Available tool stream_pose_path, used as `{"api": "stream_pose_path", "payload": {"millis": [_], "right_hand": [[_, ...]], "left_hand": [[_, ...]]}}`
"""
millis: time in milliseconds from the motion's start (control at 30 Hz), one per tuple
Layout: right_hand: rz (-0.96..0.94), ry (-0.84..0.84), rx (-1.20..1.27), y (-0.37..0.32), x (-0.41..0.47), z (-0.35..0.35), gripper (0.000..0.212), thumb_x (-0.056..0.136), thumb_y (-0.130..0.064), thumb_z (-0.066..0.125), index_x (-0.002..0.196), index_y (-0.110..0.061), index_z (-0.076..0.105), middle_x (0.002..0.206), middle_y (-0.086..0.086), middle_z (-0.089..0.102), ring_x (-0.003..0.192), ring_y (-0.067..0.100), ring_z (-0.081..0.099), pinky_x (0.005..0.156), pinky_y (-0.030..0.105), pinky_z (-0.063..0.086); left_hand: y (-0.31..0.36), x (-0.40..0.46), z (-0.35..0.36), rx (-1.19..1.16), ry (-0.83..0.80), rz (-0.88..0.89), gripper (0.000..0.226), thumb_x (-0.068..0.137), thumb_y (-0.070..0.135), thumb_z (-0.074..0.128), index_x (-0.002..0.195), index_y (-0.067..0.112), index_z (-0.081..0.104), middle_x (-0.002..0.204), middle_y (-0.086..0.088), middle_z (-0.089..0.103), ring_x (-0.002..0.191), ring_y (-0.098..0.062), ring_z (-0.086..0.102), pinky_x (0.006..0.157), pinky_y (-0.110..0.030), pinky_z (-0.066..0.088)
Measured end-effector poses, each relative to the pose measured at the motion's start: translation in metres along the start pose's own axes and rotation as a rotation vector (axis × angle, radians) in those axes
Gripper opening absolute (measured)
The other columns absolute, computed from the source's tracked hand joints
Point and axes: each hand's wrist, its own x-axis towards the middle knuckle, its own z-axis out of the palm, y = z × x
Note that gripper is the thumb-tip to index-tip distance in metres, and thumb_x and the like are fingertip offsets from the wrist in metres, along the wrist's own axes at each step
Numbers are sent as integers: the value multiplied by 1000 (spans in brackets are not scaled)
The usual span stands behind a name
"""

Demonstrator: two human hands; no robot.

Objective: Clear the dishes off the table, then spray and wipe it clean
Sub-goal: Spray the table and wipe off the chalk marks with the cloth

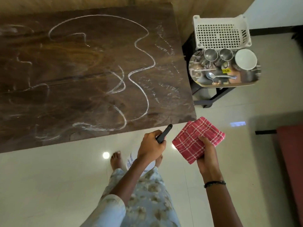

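Observation:
The dark wooden table [68, 99] fills the upper left, bare of dishes and streaked with white foamy spray lines [141, 46]. My left hand [151, 147] grips a spray bottle [139, 163] just off the table's near right corner; its black nozzle [164, 133] points toward the tabletop and the white body hangs below the hand. My right hand [207, 154] holds a folded red-and-white checked cloth [196, 138] to the right of the nozzle, over the floor.
A small black side table [206, 99] to the right carries a tray [229, 84] with two steel cups [210, 54], a white bowl [245, 58] and a spoon [218, 77], plus a white plastic basket [221, 31]. Glossy tiled floor [49, 185], my bare feet, a red seat [291, 153] at right.

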Motion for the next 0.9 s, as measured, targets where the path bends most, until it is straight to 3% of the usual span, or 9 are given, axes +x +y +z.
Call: {"api": "stream_pose_path", "payload": {"millis": [133, 333, 500, 667, 900], "right_hand": [[25, 3, -17, -10, 16, -14, 34, 94, -15, 56, 127, -17, 50, 118, 8, 66, 104, 26, 65, 84, 44, 53], [48, -30, -6, -16, 29, -23, 31, 94, -16, 56, 124, -19, 52, 118, 7, 67, 105, 26, 65, 89, 47, 53], [61, -66, -8, -18, 33, -21, 28, 93, -15, 57, 121, -19, 54, 116, 7, 68, 106, 27, 66, 90, 48, 53], [65, -83, -16, -20, 35, -17, 22, 93, -16, 57, 115, -20, 56, 114, 6, 69, 104, 25, 66, 89, 46, 53], [58, -85, -52, -23, 38, -10, 23, 93, -17, 58, 116, -21, 54, 115, 6, 67, 104, 25, 65, 85, 43, 54]], "left_hand": [[12, 9, 24, 43, 2, -35, 30, 81, 20, 56, 54, 23, 43, 50, 3, 46, 49, -20, 41, 51, -35, 43], [24, 15, 34, 90, 53, -89, 32, 83, 17, 58, 55, 20, 45, 49, 3, 45, 46, -17, 39, 52, -26, 37], [20, 18, 26, 47, 133, -141, 30, 82, 15, 59, 55, 18, 49, 51, -1, 50, 47, -20, 44, 50, -32, 42], [9, 18, 18, 53, 158, -192, 31, 79, 6, 56, 52, 15, 44, 49, -2, 43, 48, -21, 37, 50, -30, 35], [-2, 15, 8, 46, 205, -194, 35, 83, 10, 60, 53, 19, 45, 48, -1, 44, 45, -16, 39, 49, -26, 35]]}}
